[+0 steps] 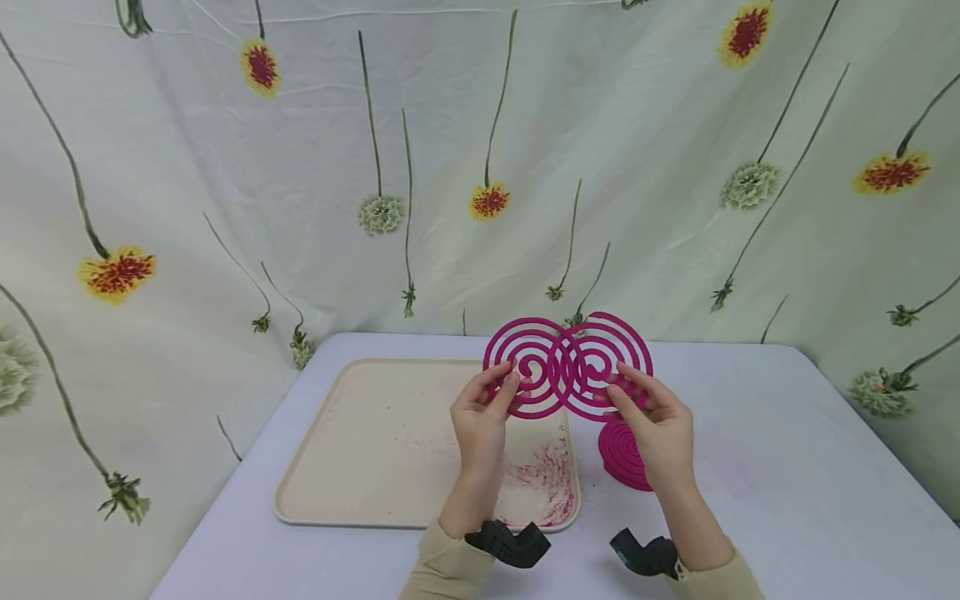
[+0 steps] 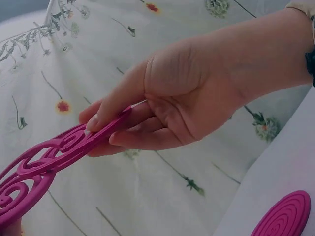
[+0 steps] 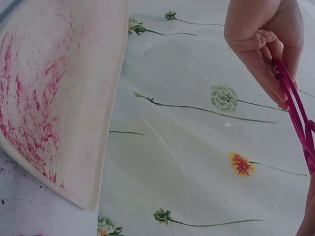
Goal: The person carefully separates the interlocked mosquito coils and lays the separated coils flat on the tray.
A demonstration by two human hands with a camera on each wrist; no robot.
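Note:
Two magenta mosquito coils are held up over the table, their turns spread apart and overlapping in the middle. My left hand (image 1: 480, 421) pinches the left coil (image 1: 528, 320) at its outer side, thumb in front and fingers behind. At the opposite side, my right hand (image 1: 662, 429) pinches the right coil (image 1: 622, 323) the same way. Seen edge-on in the left wrist view, the coils (image 2: 93, 140) cross each other. In the right wrist view only a thin slice of the coils (image 3: 295, 110) shows beside the right hand (image 3: 268, 44).
Below the right hand, more magenta coils (image 1: 621, 454) lie together on the white table (image 1: 780, 450), partly hidden by that hand. A beige tray (image 1: 360, 450) lies on the left, with magenta crumbs in its near right corner. A flowered cloth (image 1: 450, 125) hangs behind the table.

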